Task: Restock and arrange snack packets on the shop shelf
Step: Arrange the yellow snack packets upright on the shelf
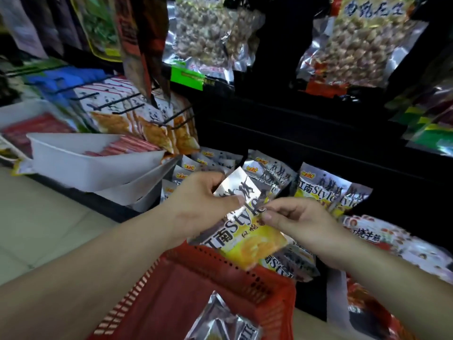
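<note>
We judge the restock partway: matching packets [326, 190] already stand on the low shelf [306, 143], and 1 spare packet [220, 322] lies in the red basket [196, 263]. Our left hand [203, 200] and right hand [301, 222], close together, both pinch 1 snack packet [247, 231] above the basket, not yet shelved

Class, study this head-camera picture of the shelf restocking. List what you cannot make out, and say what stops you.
1. Held packet, head view: its upper left part is hidden behind the left hand, and the right hand fingers cover part of its right edge.
2. Red basket, head view: cut off by the bottom edge, so its contents cannot be counted.
3. Green shelf label, head view: print too blurred to read.
</note>
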`<state>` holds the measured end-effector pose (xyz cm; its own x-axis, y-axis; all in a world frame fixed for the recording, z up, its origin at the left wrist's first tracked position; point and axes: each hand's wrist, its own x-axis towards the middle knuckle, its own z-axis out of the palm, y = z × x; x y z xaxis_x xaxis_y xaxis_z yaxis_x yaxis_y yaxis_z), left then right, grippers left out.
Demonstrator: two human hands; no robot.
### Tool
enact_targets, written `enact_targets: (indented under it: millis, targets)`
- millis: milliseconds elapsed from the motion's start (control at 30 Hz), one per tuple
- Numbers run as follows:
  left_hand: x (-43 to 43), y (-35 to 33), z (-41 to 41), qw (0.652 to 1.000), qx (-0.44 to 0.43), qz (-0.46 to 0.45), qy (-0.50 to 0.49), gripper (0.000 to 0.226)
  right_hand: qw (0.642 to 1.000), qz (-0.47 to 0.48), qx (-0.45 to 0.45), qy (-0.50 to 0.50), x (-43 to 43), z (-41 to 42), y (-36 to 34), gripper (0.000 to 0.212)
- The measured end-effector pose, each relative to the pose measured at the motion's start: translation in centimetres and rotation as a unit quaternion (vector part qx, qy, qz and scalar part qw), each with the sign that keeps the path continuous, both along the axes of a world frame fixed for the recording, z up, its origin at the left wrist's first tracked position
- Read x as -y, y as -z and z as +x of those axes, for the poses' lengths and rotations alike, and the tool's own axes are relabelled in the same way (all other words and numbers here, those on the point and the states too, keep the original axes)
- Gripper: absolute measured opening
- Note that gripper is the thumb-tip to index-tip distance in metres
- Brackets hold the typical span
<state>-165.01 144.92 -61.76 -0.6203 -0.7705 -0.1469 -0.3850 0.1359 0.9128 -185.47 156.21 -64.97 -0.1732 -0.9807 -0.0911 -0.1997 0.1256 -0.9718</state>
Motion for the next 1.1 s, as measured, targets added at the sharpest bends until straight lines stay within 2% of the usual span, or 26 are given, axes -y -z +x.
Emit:
enact_targets:
  millis: [267, 400, 433, 500, 567, 667, 733, 800, 867, 1000, 1100]
  targets:
    - [0.5, -0.1, 1.6, 0.996, 0.040, -0.017, -0.077, 0.019, 0.999, 0.009, 0.045, -0.007, 1.5, 1.7, 1.8, 0.019]
    - [0.4, -0.2, 2.1, 0.997, 0.030, -0.027, -0.058, 0.020, 0.994, 0.045, 0.086, -0.040, 1.9, 1.8, 1.9, 0.023]
    - [0.5, -0.1, 2.2, 0.998, 0.026, -0.026, -0.046, 0.017, 0.991, 0.069, 0.111, -0.040, 2.0, 1.8, 2.1, 0.026]
    - [0.5, 0.0, 2.7, 1.000, 0.026, -0.007, -0.002, 0.027, 0.981, 0.131, 0.138, -0.034, 2.2, 1.9, 2.8, 0.034]
    - [0.6, 0.6, 3.0, 0.998, 0.041, 0.001, 0.048, 0.032, 0.979, 0.174, 0.101, -0.037, 2.3, 2.2, 4.1, 0.031]
    - [0.7, 2.6, 3.1, 0.991, 0.094, 0.000, 0.096, 0.024, 0.974, 0.221, 0.009, -0.054, 2.0, 2.9, 5.5, 0.028]
    - [0.5, 4.2, 2.7, 0.979, 0.154, -0.016, 0.136, 0.012, 0.971, 0.219, -0.066, -0.067, 1.5, 2.8, 5.7, 0.014]
    - [-0.7, 6.0, 1.8, 0.957, 0.219, -0.018, 0.187, 0.007, 0.957, 0.203, -0.183, -0.096, 0.9, 2.3, 5.7, 0.011]
    - [-1.8, 7.5, 0.9, 0.937, 0.255, -0.009, 0.240, 0.006, 0.941, 0.188, -0.245, -0.137, 0.6, 1.5, 5.4, 0.012]
    - [-2.6, 9.1, -0.6, 0.903, 0.307, -0.001, 0.300, 0.020, 0.946, 0.168, -0.226, -0.160, 1.1, -0.5, 3.5, 0.010]
    - [-2.5, 10.5, -1.5, 0.878, 0.359, -0.046, 0.314, 0.030, 0.963, 0.144, -0.208, -0.098, 1.8, -2.8, 2.0, 0.012]
